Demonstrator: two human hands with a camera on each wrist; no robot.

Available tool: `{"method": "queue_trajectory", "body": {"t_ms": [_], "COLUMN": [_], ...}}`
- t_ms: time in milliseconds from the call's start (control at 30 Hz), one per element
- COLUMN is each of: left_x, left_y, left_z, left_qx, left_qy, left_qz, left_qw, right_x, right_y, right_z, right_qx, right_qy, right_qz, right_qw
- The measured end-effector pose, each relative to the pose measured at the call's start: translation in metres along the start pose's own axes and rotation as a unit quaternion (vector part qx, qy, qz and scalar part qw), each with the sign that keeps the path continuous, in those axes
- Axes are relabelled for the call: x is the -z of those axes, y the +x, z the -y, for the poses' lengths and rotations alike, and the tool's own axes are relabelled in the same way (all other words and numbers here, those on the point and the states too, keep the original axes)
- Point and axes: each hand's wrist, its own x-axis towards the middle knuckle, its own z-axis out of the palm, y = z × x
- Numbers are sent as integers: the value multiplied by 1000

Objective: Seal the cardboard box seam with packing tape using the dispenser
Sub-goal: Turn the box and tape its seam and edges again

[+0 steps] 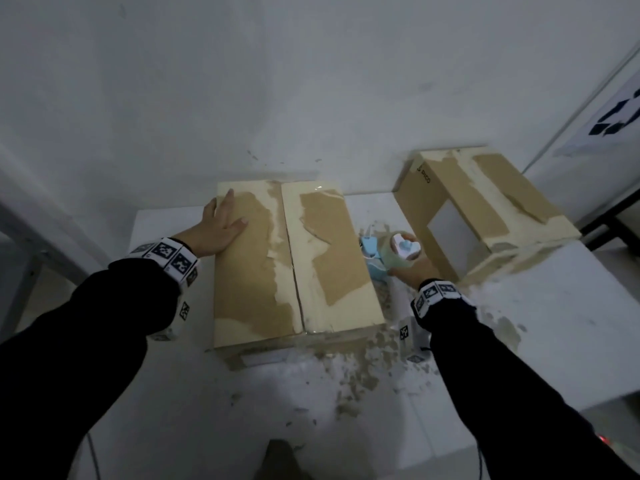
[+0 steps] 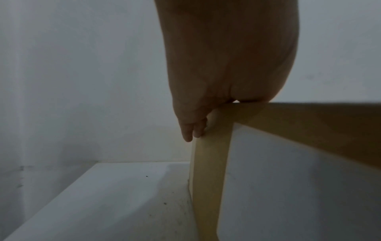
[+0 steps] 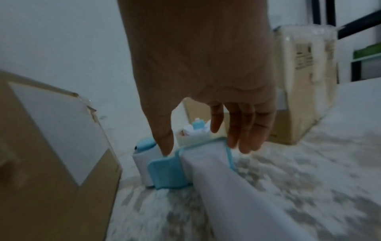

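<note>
A cardboard box (image 1: 332,244) lies mid-table, its top scarred with torn tape patches, and its centre seam (image 1: 292,265) runs from the far edge toward me. My left hand (image 1: 221,226) rests flat on the left flap, fingers straight; in the left wrist view its fingers (image 2: 191,130) hang over the box's edge (image 2: 208,163). A blue and white tape dispenser (image 1: 377,268) with its tape roll (image 1: 398,258) sits on the table right of the box. My right hand (image 1: 410,273) is over it. Thumb and straight fingers (image 3: 247,130) straddle the dispenser (image 3: 171,169) without closing.
A second cardboard box (image 1: 485,209) stands at the back right, close behind the dispenser. The white table (image 1: 536,341) is smeared with torn paper scraps (image 1: 363,368) around the box's near right corner. A wall rises right behind the table. A marker sheet (image 1: 616,116) hangs far right.
</note>
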Motion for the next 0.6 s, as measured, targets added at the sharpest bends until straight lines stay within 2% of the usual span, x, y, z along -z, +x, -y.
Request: {"method": "queue_trajectory", "body": {"t_ms": [67,167,200,300,367,500,600], "left_x": [-3,-7,-9,-10,-10,-12,-13], "left_y": [-6,-15,-18,-30,-41,-64,-80], "left_z": [-3,-5,-5,-2,-2,-7,-20], "left_qx": [4,2,-1,-11,-15,-14,-31], "left_qy": [12,31,37,41,29,10,-1], "left_qz": [0,-2,-2,-5,-11,-52,-92], "left_qw": [1000,1000,999,999,999,998,995], "right_x": [-17,-31,-33,-36,-31,-16,0], "right_y": [-5,-5,-7,-14,-18,-27,-36], "right_z": [-9,-18,-18,-23,-21,-17,-11], "right_qx": [-23,39,35,-28,-38,1,45], "right_qy": [-45,-79,-78,19,91,173,263], "right_qz": [54,28,27,21,6,-39,-81], "right_qw": [997,996,996,999,995,984,960]}}
